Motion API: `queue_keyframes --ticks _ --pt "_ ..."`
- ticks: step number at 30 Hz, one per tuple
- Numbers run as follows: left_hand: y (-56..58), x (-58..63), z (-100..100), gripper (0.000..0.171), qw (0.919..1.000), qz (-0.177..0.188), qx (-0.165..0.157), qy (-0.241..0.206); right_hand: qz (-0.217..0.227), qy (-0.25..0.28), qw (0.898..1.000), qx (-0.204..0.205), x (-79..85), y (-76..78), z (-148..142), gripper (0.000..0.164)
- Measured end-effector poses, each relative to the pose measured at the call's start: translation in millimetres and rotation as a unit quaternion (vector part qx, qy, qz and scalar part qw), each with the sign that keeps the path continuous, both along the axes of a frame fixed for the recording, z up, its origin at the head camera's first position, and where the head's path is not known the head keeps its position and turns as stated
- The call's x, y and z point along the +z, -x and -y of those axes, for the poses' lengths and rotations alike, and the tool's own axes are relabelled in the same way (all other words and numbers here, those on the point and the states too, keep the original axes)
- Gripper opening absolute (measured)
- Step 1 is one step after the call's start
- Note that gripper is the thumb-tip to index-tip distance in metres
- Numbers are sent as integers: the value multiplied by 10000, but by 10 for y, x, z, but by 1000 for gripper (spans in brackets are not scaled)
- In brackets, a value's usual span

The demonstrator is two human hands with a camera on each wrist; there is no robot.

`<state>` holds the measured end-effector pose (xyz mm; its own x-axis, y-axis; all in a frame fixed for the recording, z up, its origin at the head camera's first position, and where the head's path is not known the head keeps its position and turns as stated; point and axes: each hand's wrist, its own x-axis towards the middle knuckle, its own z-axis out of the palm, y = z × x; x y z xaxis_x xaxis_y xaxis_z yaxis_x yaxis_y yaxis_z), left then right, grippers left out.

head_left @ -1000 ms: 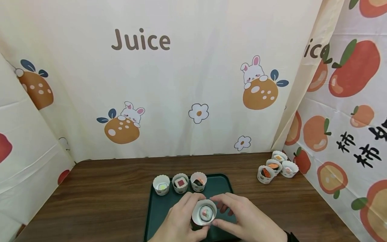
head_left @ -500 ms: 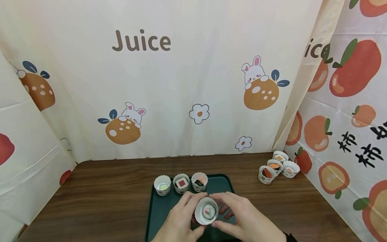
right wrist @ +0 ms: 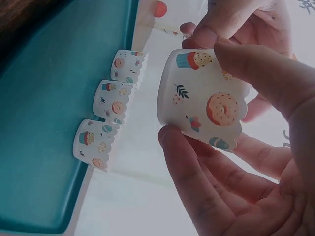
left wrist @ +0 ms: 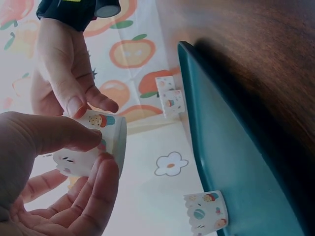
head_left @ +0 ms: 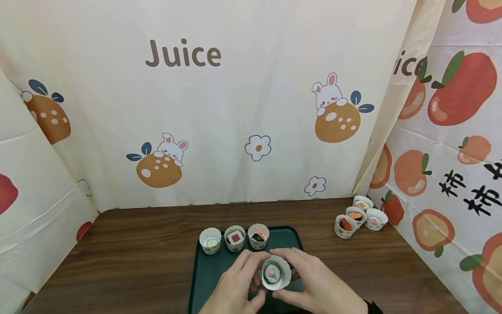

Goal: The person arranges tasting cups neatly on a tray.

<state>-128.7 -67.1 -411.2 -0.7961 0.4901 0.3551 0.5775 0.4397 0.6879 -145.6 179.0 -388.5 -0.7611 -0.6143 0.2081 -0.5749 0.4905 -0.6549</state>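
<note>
left hand (head_left: 239,283) + right hand (head_left: 313,281): fingers gripping paper cup (right wrist: 204,98) | cup raised over tray (head_left: 205,270), sushi piece (head_left: 272,274) inside | pinch lightly, hold level, avoid crushing or spilling

In the head view we are reading "Juice" (head_left: 183,53) on the back curtain (head_left: 243,96), left of top centre, and a partial "ice" (head_left: 408,65) on the fold (head_left: 391,109) at upper right. Two black "柿" characters (head_left: 452,183) are showing on the right-hand curtain (head_left: 443,146); another is running off the right edge.
</note>
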Motion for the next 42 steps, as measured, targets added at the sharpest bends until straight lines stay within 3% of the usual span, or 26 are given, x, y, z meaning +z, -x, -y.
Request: queue_keyframes --ticks 7,16,20,29,42 --pt "-7 -47 -5 61 9976 -679 -32 -145 -283 -45 9996 38 -2 3 18 62" --pt "5 20 54 52 9987 -240 -243 -380 -467 -122 9988 83 -5 44 24 55" --pt "25 137 149 49 9992 -251 17 -310 -405 -226 9989 -108 -5 84 0 59" --pt "52 403 394 48 9924 -929 737 -320 -477 -646 9950 -597 2 362 -92 62" --pt "71 548 565 52 9844 -1170 1270 -325 -513 -991 9877 -1091 -240 830 -154 58"
